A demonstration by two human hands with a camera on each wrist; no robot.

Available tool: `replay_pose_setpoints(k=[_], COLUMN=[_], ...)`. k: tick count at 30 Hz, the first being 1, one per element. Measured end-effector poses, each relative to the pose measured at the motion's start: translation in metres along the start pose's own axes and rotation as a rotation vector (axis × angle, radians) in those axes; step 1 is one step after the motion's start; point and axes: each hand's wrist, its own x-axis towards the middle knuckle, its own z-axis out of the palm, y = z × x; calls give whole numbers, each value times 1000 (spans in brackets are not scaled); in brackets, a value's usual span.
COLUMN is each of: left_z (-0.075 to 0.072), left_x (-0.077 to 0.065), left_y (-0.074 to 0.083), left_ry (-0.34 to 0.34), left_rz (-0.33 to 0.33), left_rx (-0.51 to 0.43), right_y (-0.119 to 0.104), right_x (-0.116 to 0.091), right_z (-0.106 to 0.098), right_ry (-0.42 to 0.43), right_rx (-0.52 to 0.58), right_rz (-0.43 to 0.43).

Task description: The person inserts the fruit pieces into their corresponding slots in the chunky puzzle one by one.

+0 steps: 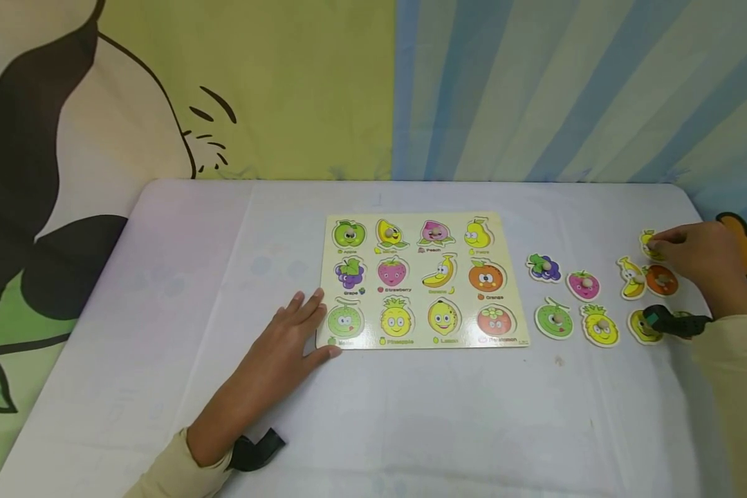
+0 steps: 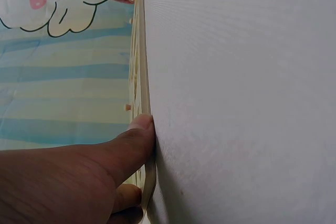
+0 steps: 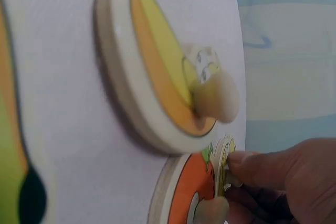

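Right hand, thumb and finger together, pinches a yellow piece at its knob; this piece stands at 3 o'clock from the board, well apart from it; a banana piece lies near it at 7 o'clock, an orange piece between 5 and 6 o'clock; left hand, fingers extended and slightly spread, touches the board's edge at 8 o'clock; an apple piece sits in the board at 10 o'clock; a white cloth lies beneath.
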Motion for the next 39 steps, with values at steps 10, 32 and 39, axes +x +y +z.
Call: replay_pose_setpoints(k=[10,32,39], left_z=[0,-2,-1], left_x=[0,0,0], left_y=[0,0,0], left_ry=[10,5,-7], left_rz=[-2,0,-5], left_rx=[-1,4,7], right_y=[-4,-40,-59], right_x=[2,-6,-12], right_z=[-3,-4,-4], right_ry=[-3,-10,-12], right_rx=[-13,28,58], right_rz=[15,-82,-179])
